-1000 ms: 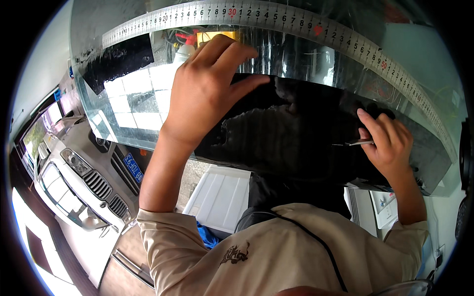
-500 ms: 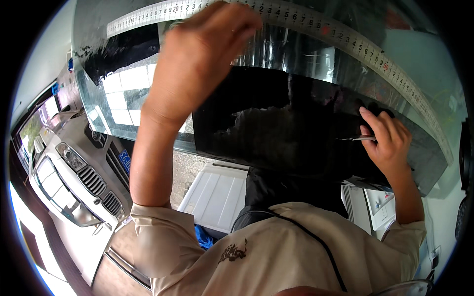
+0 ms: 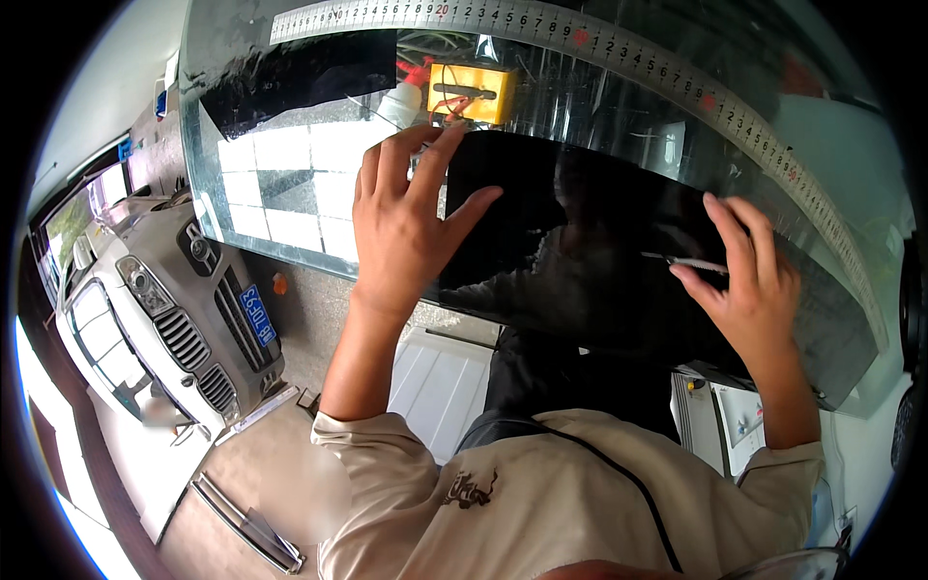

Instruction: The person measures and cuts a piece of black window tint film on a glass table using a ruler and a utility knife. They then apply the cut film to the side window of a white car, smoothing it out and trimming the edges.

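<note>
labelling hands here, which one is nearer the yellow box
Left: the left hand is just below the yellow box in the picture; the right hand is farther off, lower right.

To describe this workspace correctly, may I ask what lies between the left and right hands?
In the head view, a glossy black sheet spans between the left hand and right hand; the right hand's slim tool juts over it.

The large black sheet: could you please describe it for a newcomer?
On the glass surface, find the long ruler. Below that in the picture, under the right hand, lies the large black sheet, far bigger than the black piece at upper left.
</note>
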Available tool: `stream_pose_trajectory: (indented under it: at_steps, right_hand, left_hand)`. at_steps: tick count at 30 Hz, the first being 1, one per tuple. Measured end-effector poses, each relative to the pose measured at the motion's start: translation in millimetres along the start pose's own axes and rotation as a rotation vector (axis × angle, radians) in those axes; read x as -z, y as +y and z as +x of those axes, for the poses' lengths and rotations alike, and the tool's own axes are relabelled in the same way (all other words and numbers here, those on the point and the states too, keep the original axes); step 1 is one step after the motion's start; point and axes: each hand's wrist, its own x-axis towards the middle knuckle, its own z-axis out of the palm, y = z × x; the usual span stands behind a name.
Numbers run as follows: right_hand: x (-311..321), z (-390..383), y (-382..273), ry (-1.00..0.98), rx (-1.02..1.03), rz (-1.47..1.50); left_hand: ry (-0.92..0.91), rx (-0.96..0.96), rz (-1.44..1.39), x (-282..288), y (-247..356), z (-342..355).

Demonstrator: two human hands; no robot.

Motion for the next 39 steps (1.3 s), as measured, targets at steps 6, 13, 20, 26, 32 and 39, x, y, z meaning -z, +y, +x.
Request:
stream_pose_trajectory:
  at_steps: [6, 13, 20, 26, 32, 39]
  right_hand:
    - [-13, 22, -22, -0.043, 0.021, -0.074]
    - [-23, 44, -40, -0.062, -0.021, -0.190]
    - [-5, 16, -63, 0.077, -0.234, 0.306]
    - [15, -24, -166, 0.291, -0.441, 1.558]
    - [45, -54, -174, 0.134, -0.322, 1.496]
    - [59, -45, -8, 0.355, -0.325, 0.378]
  left_hand:
    - [0.012, -0.159, -0.031, -6, -12, 8]
    - [0.068, -0.223, 0.095, -4, -25, 18]
    - [0.131, -0.175, -0.057, 19, -29, -29]
    - [-0.273, -0.115, -1.026, 51, 74, -114]
    - [-0.314, 0.048, -1.050, 80, 130, -132]
    - [-0.057, 0.024, -0.511, 47, 69, -70]
